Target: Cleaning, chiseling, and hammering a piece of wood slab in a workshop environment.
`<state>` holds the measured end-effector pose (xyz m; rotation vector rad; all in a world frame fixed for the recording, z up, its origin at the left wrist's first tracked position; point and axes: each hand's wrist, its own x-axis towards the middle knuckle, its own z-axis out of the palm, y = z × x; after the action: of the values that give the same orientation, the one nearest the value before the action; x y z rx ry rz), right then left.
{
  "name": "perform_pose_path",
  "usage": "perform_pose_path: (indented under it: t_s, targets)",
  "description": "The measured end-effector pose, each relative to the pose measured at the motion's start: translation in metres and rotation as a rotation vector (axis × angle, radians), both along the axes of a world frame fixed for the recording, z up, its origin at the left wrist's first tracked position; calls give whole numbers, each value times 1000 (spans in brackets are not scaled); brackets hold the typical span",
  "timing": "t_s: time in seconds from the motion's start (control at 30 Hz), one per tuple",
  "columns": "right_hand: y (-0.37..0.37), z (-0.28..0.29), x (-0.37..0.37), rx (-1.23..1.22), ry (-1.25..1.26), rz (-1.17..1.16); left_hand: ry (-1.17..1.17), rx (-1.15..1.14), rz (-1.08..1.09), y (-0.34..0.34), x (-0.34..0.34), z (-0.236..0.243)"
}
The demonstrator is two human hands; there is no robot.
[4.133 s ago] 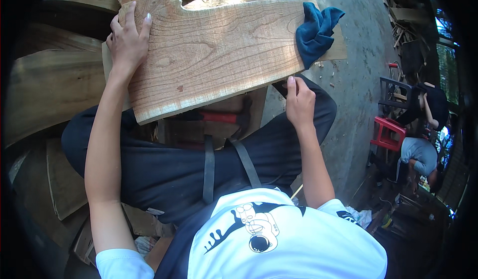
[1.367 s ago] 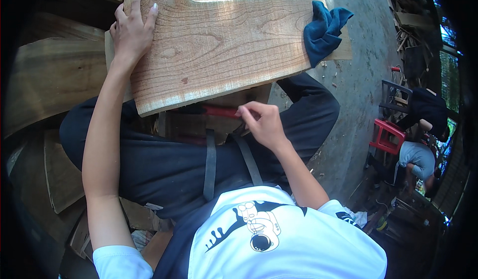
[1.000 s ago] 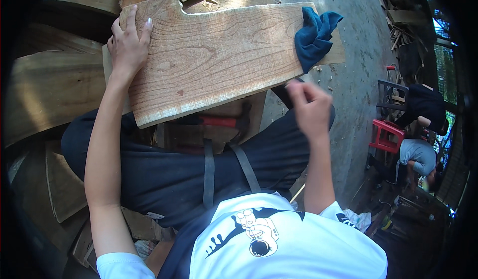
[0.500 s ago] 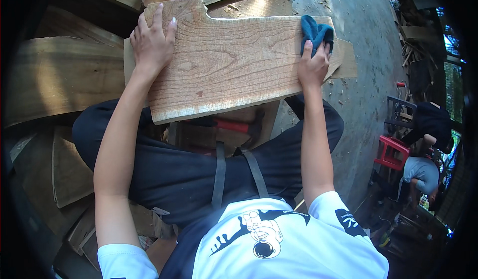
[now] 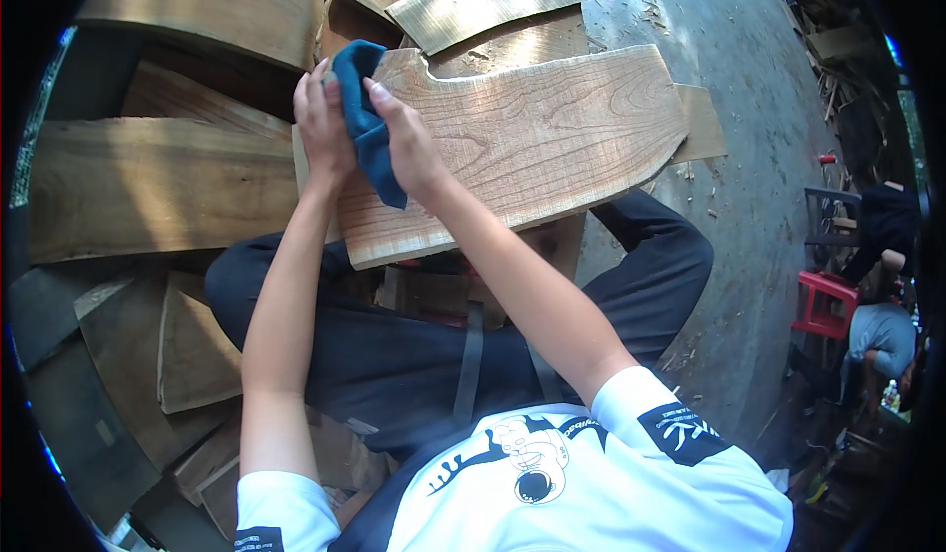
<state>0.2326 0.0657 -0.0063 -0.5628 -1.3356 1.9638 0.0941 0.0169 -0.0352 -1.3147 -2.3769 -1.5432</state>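
Observation:
A pale, grained wooden board (image 5: 552, 128) with a notch in its far edge lies in front of my lap, its right end rounded. At its left end my right hand (image 5: 412, 148) is closed on a dark teal cloth (image 5: 367, 128), which hangs lengthwise over the board. My left hand (image 5: 325, 128) is right beside it at the board's left end, fingers bent upward and close together, seeming to grip that end. The cloth touches my left thumb side and hides part of the board's end. Both hands nearly meet around the cloth.
Stacked wooden planks (image 5: 158, 187) fill the left side, with more offcuts (image 5: 503, 0) beyond the board. Concrete floor (image 5: 729, 227) with shavings stretches to the right. Farther right, a red stool (image 5: 826, 306) stands near a person in grey (image 5: 879, 340) bending over.
My right hand has carried the cloth from the board's right end to its left end. My left hand has shifted from lying spread on the board to its left end. The board has turned slightly.

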Motion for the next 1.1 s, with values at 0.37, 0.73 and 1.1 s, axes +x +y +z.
perform_pose_path:
  t_s: [0.37,0.73,1.1]
  targets:
    - [117,-38,115,1184,-912,-328,444,-258,-105,1,95,50]
    - [112,-35,105,1260,-961,-297,510,-281,-83,13,81,23]
    - [112,-38,106,1238,-959,-306,552,-334,140,5,5,37]
